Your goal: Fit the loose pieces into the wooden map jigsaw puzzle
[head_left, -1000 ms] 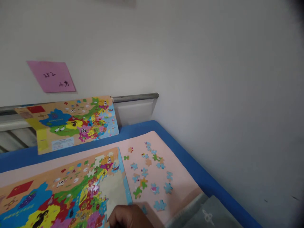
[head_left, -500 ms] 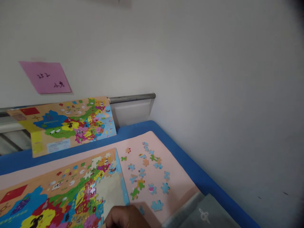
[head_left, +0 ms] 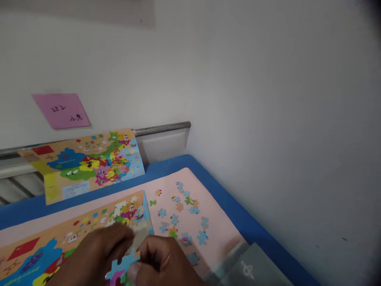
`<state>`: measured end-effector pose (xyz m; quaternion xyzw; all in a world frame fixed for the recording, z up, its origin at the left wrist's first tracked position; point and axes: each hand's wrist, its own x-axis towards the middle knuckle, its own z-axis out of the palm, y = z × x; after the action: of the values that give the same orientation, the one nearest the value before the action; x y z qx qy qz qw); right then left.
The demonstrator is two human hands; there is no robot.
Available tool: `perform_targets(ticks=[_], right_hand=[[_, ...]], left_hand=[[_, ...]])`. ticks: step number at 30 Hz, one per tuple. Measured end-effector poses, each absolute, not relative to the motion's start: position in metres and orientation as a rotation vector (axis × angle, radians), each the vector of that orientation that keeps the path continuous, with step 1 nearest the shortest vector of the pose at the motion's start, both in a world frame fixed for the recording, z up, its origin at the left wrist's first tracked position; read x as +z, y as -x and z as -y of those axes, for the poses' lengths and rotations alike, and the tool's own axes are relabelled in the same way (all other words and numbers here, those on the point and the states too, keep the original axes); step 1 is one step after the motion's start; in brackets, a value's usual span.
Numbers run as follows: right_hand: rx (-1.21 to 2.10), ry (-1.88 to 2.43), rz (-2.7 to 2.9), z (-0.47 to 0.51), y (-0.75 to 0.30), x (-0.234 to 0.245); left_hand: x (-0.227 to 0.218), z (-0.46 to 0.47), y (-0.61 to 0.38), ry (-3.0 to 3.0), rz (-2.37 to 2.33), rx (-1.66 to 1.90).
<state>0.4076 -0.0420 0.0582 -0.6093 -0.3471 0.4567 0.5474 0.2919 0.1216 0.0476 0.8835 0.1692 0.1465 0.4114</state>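
My right hand (head_left: 163, 258) is closed, its thumb and curled fingers pinching a light-blue and pink jigsaw piece (head_left: 119, 268) that looks close to the camera. It may be more than one piece joined; its lower part runs out of the picture. Beside it, my left hand (head_left: 98, 248) bends over the puzzle board (head_left: 26, 228), fingers blurred and partly hidden, so its grip is unclear. The board carries a colourful map, largely filled in, with a bare pale patch (head_left: 139, 234) on its right side, partly covered by my hands.
Several loose pieces, mostly light blue like this one (head_left: 202, 237), lie right of the board on the pink mat (head_left: 217, 222). A printed map sheet (head_left: 74, 159) leans against the rail (head_left: 163, 128). Grey-green fabric (head_left: 250, 266) lies at lower right, near the wall (head_left: 282, 139).
My left hand has come into view over the board. The blue and pink piece now shows in my right hand. A green piece near the board's edge is no longer visible. The view tilted up slightly.
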Motion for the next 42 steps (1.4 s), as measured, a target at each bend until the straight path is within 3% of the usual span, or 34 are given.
perform_targets(ticks=[5, 11, 25, 33, 42], right_hand=[[1.111, 1.416, 0.832, 0.046, -0.407, 0.055], [1.098, 1.424, 0.822, 0.044, -0.409, 0.056], [1.098, 1.396, 0.75, 0.04, -0.4, 0.049], [1.164, 1.404, 0.767, 0.04, -0.399, 0.05], [1.135, 1.372, 0.834, 0.043, -0.396, 0.051]], left_hand=[[0.048, -0.132, -0.414, -2.884, -0.059, 0.284], [0.021, -0.134, -0.488, -2.988, -0.194, 0.3], [0.022, -0.142, -0.491, -3.075, 0.109, 0.2], [0.024, -0.133, -0.478, -2.945, 0.051, 0.292], [0.045, -0.139, -0.461, -2.882, 0.101, 0.121]])
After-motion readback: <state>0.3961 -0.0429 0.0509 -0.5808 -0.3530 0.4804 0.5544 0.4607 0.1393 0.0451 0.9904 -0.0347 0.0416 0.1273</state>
